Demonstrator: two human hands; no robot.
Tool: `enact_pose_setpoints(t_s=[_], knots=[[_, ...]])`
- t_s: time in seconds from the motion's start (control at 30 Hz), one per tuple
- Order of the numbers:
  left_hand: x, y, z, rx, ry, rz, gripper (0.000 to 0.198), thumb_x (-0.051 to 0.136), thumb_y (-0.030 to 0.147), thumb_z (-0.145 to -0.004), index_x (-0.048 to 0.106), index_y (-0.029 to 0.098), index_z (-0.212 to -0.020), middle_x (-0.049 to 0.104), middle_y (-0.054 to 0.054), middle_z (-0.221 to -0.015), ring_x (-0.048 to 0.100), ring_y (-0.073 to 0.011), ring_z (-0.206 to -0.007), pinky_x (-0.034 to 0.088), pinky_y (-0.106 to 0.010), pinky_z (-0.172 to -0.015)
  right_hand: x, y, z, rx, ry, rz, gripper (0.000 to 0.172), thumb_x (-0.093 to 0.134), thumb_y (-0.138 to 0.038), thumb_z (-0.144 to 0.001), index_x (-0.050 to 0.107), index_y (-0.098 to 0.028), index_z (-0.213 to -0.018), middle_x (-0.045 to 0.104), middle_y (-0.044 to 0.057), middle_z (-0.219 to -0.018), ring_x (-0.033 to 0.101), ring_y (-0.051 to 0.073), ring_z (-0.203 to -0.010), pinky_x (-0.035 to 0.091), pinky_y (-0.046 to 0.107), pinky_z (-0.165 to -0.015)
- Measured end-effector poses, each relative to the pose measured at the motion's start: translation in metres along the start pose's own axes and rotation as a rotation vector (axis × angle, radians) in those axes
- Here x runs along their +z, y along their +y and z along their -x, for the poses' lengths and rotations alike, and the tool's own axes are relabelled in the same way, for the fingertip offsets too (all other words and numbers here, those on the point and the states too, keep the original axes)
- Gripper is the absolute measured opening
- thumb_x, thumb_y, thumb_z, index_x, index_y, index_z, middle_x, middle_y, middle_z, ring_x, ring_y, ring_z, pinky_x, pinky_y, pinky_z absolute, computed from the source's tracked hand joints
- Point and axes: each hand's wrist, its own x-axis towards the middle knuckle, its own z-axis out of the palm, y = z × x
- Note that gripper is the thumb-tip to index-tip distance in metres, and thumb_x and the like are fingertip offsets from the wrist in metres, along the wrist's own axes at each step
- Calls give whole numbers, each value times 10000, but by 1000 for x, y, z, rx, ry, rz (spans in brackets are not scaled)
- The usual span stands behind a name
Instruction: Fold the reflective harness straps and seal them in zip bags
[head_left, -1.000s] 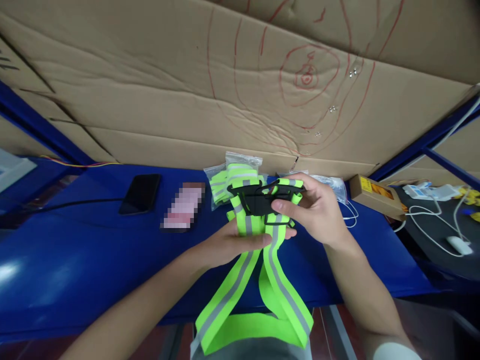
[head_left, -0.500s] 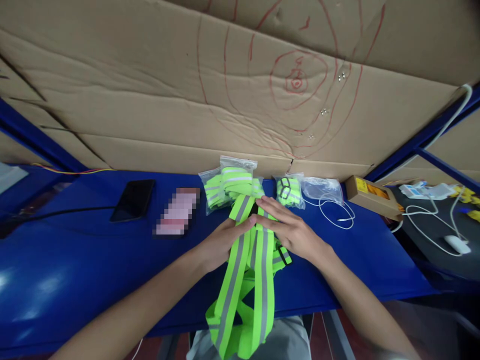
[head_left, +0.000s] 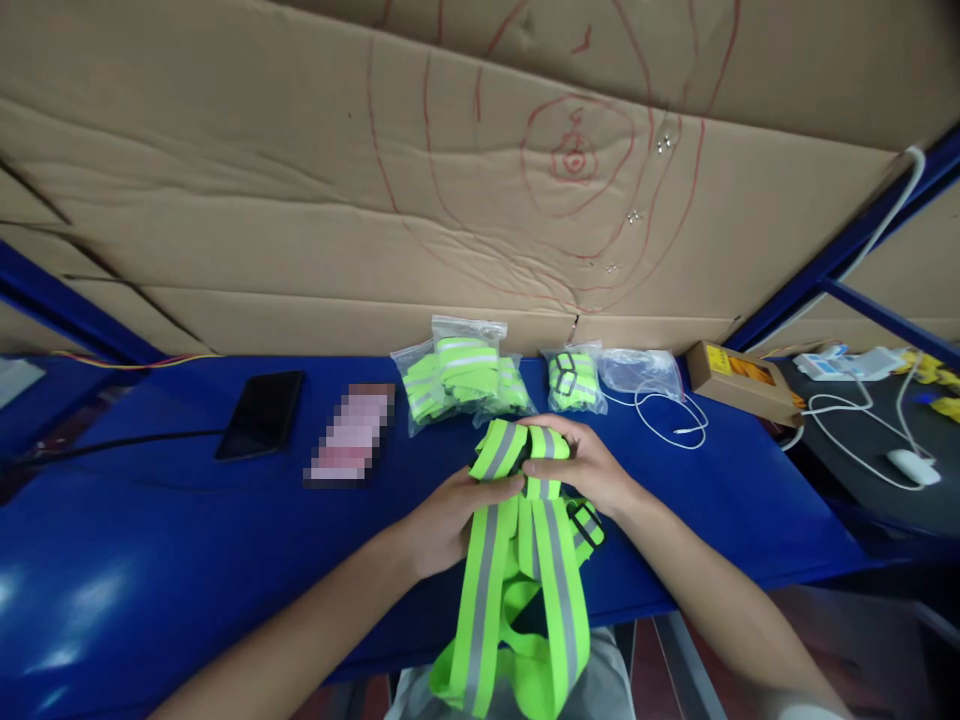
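A neon-green reflective strap vest (head_left: 525, 560) with grey stripes lies over the near edge of the blue table (head_left: 187, 520) and hangs down past it. My left hand (head_left: 450, 515) grips the folded top of the straps from the left. My right hand (head_left: 577, 465) curls over the same folded end from the right, its fingers bent round the bands. A black buckle (head_left: 587, 522) shows beside my right wrist.
Clear bags of folded green straps (head_left: 457, 375) and a smaller bag (head_left: 574, 380) sit at the back by the cardboard wall. A black phone (head_left: 261, 412), a blurred card, a white cable (head_left: 664, 415) and a small brown box (head_left: 742, 380) lie on the table.
The straps were held up in the air, then laid on the table. Both hands went from flat on the bands to curled round the folded top end.
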Motion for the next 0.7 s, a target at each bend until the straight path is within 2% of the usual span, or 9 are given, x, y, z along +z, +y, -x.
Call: enact_pose_setpoints(t_s=[0.1, 0.13, 0.2, 0.27, 0.37, 0.43, 0.5, 0.6, 0.7], knots=[[14, -3, 10, -41, -122, 75, 320, 819, 334, -802, 792, 141, -1055, 802, -143, -1100, 753, -358, -1056, 579, -422, -954, 2, -15, 10, 32, -9, -15, 502, 891, -321, -714, 710, -239, -1175, 683, -48, -754, 565, 89, -535, 460, 195, -480], [20, -6, 16, -53, -165, 98, 346, 797, 355, -819, 785, 140, -1089, 789, -152, -1150, 732, -371, -1114, 560, -442, -1000, 2, -20, 14, 36, -28, -11, 503, 892, -320, -716, 707, -241, -1177, 652, -61, -692, 517, 78, -481, 418, 189, -435], [34, -12, 34, -83, -242, 134, 416, 739, 396, -856, 756, 144, -1186, 745, -166, -1264, 677, -388, -1222, 517, -479, -1070, 1, -30, 24, 9, -54, -19, 491, 901, -306, -706, 714, -233, -1154, 667, -47, -716, 556, 88, -518, 458, 195, -471], [45, -18, 51, -112, -325, 134, 468, 716, 436, -863, 738, 163, -1244, 716, -175, -1318, 668, -388, -1240, 521, -479, -1066, 2, -40, 35, -37, -56, -25, 465, 906, -291, -703, 726, -235, -1128, 702, -24, -800, 622, 110, -609, 519, 214, -553], [51, -20, 62, -111, -392, 106, 443, 693, 443, -874, 755, 180, -1225, 722, -166, -1312, 665, -376, -1247, 523, -451, -1063, 4, -50, 45, -142, 45, 99, 412, 893, -266, -726, 738, -267, -1108, 724, -14, -874, 653, 125, -667, 536, 228, -589], [43, -16, 54, -72, -390, 122, 460, 669, 476, -890, 756, 164, -1216, 740, -157, -1279, 674, -373, -1230, 531, -453, -1046, 4, -47, 44, -274, 141, 244, 362, 865, -251, -763, 745, -288, -1103, 751, 6, -988, 707, 168, -797, 576, 264, -679], [30, -9, 39, -34, -401, 147, 554, 653, 560, -889, 738, 147, -1248, 742, -152, -1276, 677, -371, -1221, 520, -457, -1052, 1, -36, 37, -438, 158, 359, 316, 798, -220, -831, 745, -307, -1130, 758, 19, -1132, 731, 219, -1001, 601, 325, -849], [7, -1, 15, 5, -415, 122, 746, 629, 733, -836, 732, 122, -1251, 758, -156, -1230, 681, -347, -1207, 512, -408, -1044, -8, -12, 20, -704, 53, 544, 373, 656, -144, -922, 717, -341, -1234, 747, 8, -1231, 707, 229, -1156, 576, 367, -992], [-10, -3, 2, 30, -314, 120, 641, 716, 689, -804, 764, 148, -1145, 796, -107, -1092, 733, -269, -1047, 549, -323, -924, -17, 1, 11, -821, -101, 790, 461, 600, -116, -945, 670, -362, -1329, 715, -4, -1321, 636, 236, -1290, 492, 407, -1129]])
